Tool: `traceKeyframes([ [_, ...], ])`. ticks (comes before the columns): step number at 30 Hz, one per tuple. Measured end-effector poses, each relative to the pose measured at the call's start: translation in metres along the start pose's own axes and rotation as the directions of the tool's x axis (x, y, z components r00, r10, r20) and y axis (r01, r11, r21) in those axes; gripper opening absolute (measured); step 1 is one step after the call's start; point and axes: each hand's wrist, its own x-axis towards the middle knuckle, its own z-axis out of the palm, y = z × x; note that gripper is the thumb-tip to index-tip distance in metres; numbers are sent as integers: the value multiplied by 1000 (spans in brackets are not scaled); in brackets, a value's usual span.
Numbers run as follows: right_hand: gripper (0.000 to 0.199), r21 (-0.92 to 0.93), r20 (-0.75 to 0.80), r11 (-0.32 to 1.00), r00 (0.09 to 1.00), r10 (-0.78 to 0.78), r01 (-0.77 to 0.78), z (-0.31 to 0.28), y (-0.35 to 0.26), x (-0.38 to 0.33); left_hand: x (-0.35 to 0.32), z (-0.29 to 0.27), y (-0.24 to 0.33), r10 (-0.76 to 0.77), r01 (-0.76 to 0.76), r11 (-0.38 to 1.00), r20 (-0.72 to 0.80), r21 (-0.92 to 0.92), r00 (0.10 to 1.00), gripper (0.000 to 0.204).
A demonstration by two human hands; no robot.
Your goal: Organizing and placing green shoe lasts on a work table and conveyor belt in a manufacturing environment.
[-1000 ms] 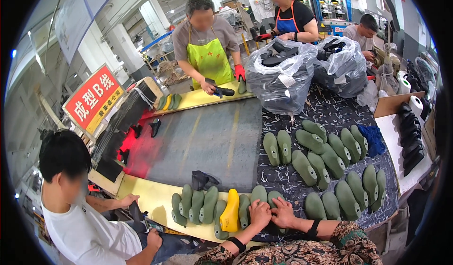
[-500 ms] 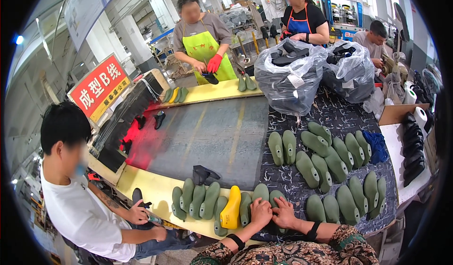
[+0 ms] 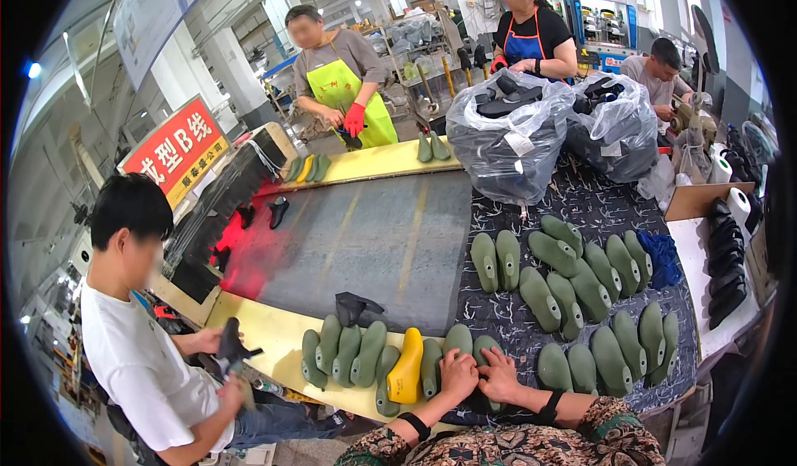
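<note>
Side by side at the near edge of the table, my two hands are at a pair of green shoe lasts. My left hand point(image 3: 459, 375) has its fingers bent round the left green last point(image 3: 457, 338). My right hand point(image 3: 501, 375) is closed on the right green last point(image 3: 485, 348), its fingertips near those of the left. Dark material shows between and below the hands; its kind is hard to make out. Left of them stand a yellow shoe last point(image 3: 405, 368) and several more green lasts point(image 3: 369, 355).
More green lasts point(image 3: 614, 365) lie in rows on the dark patterned cloth point(image 3: 531, 366) to the right. Bags of black shoe parts point(image 3: 508, 146) stand behind. A grey conveyor belt point(image 3: 365, 242) lies ahead, with a black shoe upper point(image 3: 359, 306) near its edge. Co-workers stand left and across.
My hands and the lasts have stayed in place. The co-worker at left has raised a dark shoe upper and turned toward it; the one across has shifted left, lowering a dark shoe.
</note>
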Motion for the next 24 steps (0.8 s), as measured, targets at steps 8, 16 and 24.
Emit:
traceKeyframes([
  [8, 35, 25, 7, 1000, 1000, 6, -6, -3, -2, 0, 0, 1, -1, 7, -7, 1000, -12, -2, 1000, 5],
  [16, 34, 39, -2, 999, 1000, -1, 1, -1, 0, -1, -2, 2, -2, 8, -8, 1000, -14, 2, 1000, 8],
  [24, 32, 16, -44, 1000, 999, -14, 15, 1, 0, -2, 0, -1, 2, -2, 2, 1000, -13, -12, 1000, 6],
])
